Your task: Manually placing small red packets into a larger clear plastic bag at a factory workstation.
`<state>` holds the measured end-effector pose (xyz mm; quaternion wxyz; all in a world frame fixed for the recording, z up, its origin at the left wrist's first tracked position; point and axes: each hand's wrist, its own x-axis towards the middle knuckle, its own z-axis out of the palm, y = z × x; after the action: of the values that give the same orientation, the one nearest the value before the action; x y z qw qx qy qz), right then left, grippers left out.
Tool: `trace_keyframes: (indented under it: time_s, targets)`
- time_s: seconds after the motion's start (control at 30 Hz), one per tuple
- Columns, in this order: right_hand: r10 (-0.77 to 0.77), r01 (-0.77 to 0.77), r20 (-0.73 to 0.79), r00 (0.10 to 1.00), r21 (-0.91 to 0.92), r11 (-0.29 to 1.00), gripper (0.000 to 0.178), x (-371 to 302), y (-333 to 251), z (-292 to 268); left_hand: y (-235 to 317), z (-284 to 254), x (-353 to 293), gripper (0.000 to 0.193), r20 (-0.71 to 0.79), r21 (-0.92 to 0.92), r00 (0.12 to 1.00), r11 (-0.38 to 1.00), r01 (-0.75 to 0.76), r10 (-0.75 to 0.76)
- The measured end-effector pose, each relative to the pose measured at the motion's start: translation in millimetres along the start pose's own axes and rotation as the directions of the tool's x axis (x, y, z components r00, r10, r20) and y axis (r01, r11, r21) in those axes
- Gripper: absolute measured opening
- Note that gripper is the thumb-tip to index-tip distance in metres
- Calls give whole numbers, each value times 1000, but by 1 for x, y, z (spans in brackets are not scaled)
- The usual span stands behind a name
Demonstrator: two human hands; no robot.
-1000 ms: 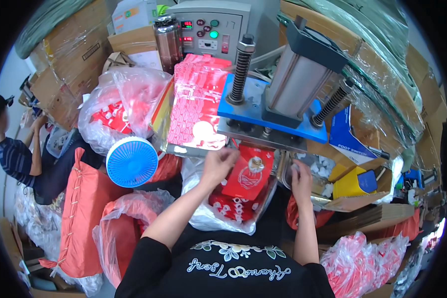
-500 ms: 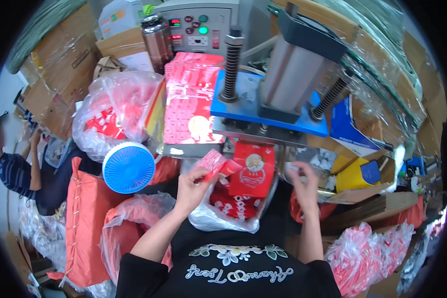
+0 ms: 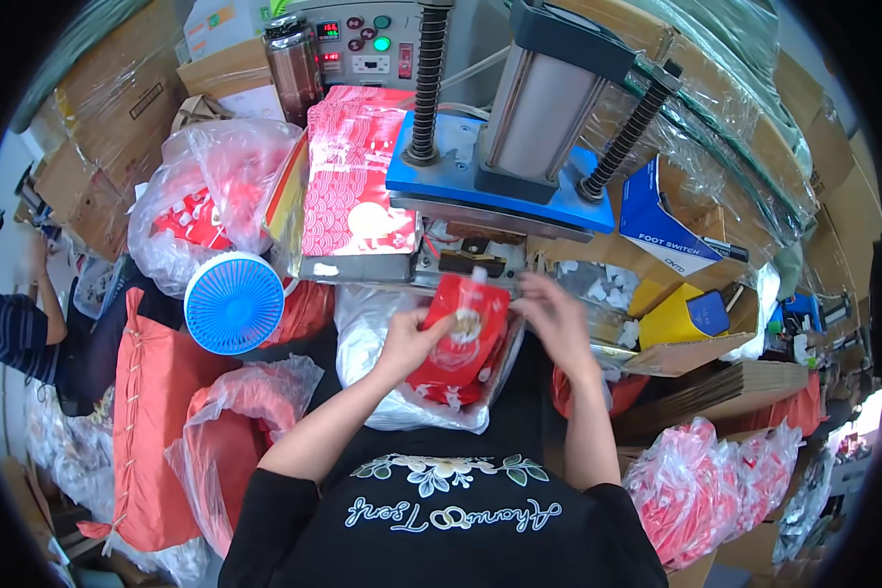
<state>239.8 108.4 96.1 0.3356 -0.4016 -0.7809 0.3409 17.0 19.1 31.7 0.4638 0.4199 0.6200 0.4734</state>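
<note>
My left hand (image 3: 414,343) is closed on a red spouted pouch (image 3: 453,348), thumb pressed on its front near a pale round print. The pouch stands tilted, its white spout (image 3: 478,276) uppermost, just in front of the press's lower block (image 3: 472,260). My right hand (image 3: 557,321) is at the pouch's upper right edge, its fingers bent and blurred; whether they grip anything cannot be made out. Below the pouch, a clear plastic bag (image 3: 367,377) in front of me holds more red pouches, partly hidden.
The blue-plated press (image 3: 519,191) has two spring posts. A stack of red pouches (image 3: 353,186) lies left of it; a blue fan (image 3: 233,304) stands nearer. White bits (image 3: 612,286) lie right of the press, beside a yellow box (image 3: 671,318). A co-worker (image 3: 20,314) is far left.
The view has shifted slightly. The red pouch hanging at the press's front is gone from there. My left hand's folded-looking pouch gives way to one facing me, spout up. My right hand has moved left towards it.
</note>
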Motion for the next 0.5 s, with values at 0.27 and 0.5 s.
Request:
trace_keyframes:
  time_s: [0.27,0.5]
  targets:
    - [12,-177,-240,971,-683,708,28,-18,92,-72,23,13,36,31,47,-583,966,778,234,-255]
    - [84,-198,-236,968,-517,832,28,1,81,-31,22,-35,55,29,8,60,999,997,-50,50]
